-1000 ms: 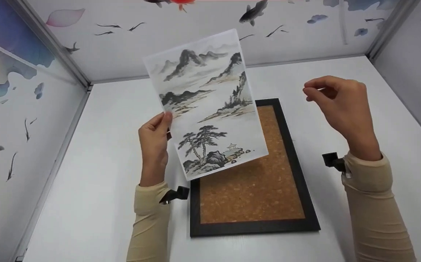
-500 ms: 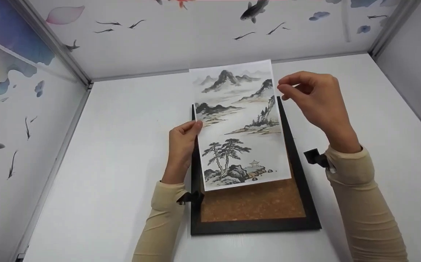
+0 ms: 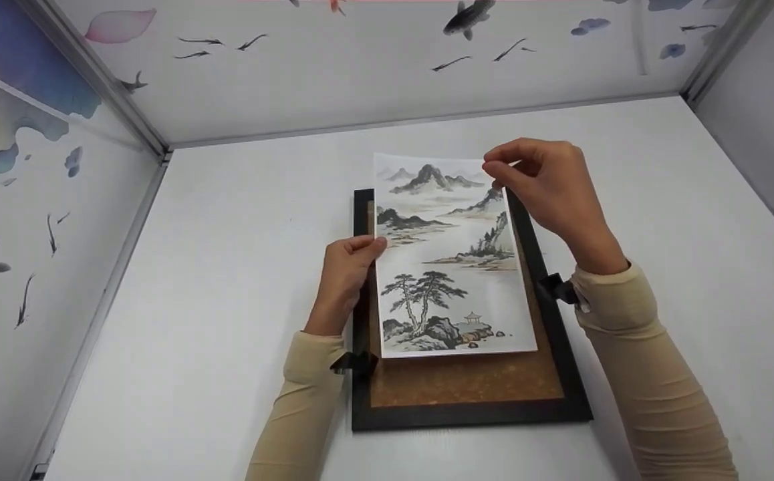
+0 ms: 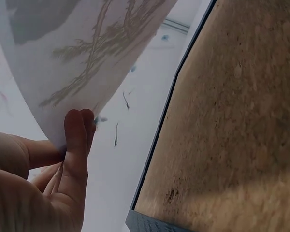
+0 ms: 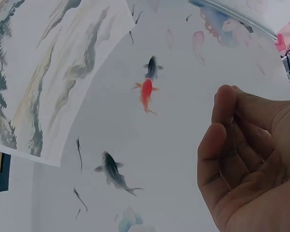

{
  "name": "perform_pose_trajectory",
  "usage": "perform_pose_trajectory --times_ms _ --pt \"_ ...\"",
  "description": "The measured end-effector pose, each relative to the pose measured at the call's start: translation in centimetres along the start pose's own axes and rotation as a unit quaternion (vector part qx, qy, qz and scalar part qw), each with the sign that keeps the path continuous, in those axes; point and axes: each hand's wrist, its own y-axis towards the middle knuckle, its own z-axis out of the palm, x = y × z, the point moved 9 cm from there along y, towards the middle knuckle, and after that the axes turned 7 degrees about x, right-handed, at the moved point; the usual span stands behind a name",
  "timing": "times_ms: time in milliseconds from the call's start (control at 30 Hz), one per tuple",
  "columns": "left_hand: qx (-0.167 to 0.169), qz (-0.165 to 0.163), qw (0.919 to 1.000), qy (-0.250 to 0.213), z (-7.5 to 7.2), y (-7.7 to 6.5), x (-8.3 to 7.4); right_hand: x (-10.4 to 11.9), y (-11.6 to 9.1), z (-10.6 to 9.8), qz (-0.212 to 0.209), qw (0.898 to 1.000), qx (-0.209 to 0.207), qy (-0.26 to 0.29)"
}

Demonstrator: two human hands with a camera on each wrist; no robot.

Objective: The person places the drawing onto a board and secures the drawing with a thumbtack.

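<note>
A sheet of paper printed with an ink landscape (image 3: 440, 267) is held tilted above a black-framed cork board (image 3: 467, 386). My left hand (image 3: 347, 277) pinches the sheet's left edge between thumb and fingers. In the left wrist view the paper's back (image 4: 67, 63) bends up from that left hand (image 4: 63, 179). My right hand (image 3: 551, 194) is by the sheet's upper right corner, overlapping it in the head view. The right wrist view shows this right hand (image 5: 251, 159) apart from the paper (image 5: 43, 77), fingers curled and thumb against a fingertip, nothing visible between them.
The board lies on a white table (image 3: 226, 300). Behind stands a white back wall (image 3: 293, 87) with painted fish, and side panels (image 3: 13, 220) close off the left and right. A small black wrist camera (image 3: 556, 288) sits on each sleeve.
The left hand has carried the sheet right and down over the board and turned it straighter. My right hand has moved left to the sheet's upper right corner, its fingers staying curled.
</note>
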Motion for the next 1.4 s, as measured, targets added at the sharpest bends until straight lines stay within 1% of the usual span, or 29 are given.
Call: perform_pose_trajectory --times_ms 100,200,267,500,667,733,833,900,967,1033,1133,1200,1267,1367,1400 --pt "0.011 -0.011 0.9996 0.023 0.1 0.0 0.2 -0.1 0.3 0.7 -0.003 1.000 0.005 -0.005" --pt "0.022 -0.012 0.9986 0.047 0.2 0.1 0.3 -0.4 0.6 1.4 -0.001 1.000 0.015 -0.004" --pt "0.032 -0.013 0.9980 0.052 0.4 0.2 0.5 -0.6 0.8 1.9 0.004 1.000 0.022 0.000" --pt "0.066 -0.048 0.9959 0.038 0.7 0.3 1.4 -1.0 1.3 3.5 -0.003 0.999 0.042 -0.002" --pt "0.093 -0.050 0.9934 0.044 1.0 0.4 1.8 -1.6 1.9 4.6 -0.001 0.999 0.050 -0.005" --pt "0.096 -0.047 0.9929 0.053 1.0 0.4 1.9 -1.9 2.1 5.1 0.004 0.999 0.054 -0.002" --pt "0.090 -0.049 0.9920 0.074 1.0 0.3 2.0 -2.4 2.4 5.7 0.012 0.998 0.059 0.007" --pt "0.083 -0.045 0.9902 0.103 1.0 0.2 1.8 -2.7 2.6 6.2 0.016 0.998 0.064 0.011" --pt "0.074 -0.038 0.9860 0.144 0.9 0.0 1.4 -3.0 2.8 6.5 0.022 0.997 0.069 0.015" --pt "0.066 -0.026 0.9801 0.185 1.0 -0.3 0.9 -3.3 2.9 6.9 0.029 0.997 0.075 0.018" --pt "0.061 0.006 0.9683 0.242 1.5 -0.8 -0.1 -3.7 3.1 7.4 0.041 0.996 0.081 0.025" --pt "0.062 0.027 0.9597 0.273 1.9 -1.2 -0.7 -4.0 3.2 7.6 0.048 0.995 0.084 0.030" --pt "0.064 0.042 0.9492 0.305 2.4 -1.6 -1.2 -4.3 3.4 7.9 0.054 0.994 0.087 0.037" --pt "0.069 0.043 0.9337 0.349 3.0 -2.1 -1.4 -4.8 3.8 8.4 0.071 0.992 0.093 0.052" --pt "0.072 0.040 0.9298 0.359 3.2 -2.2 -1.4 -5.1 3.9 8.6 0.078 0.991 0.096 0.058"
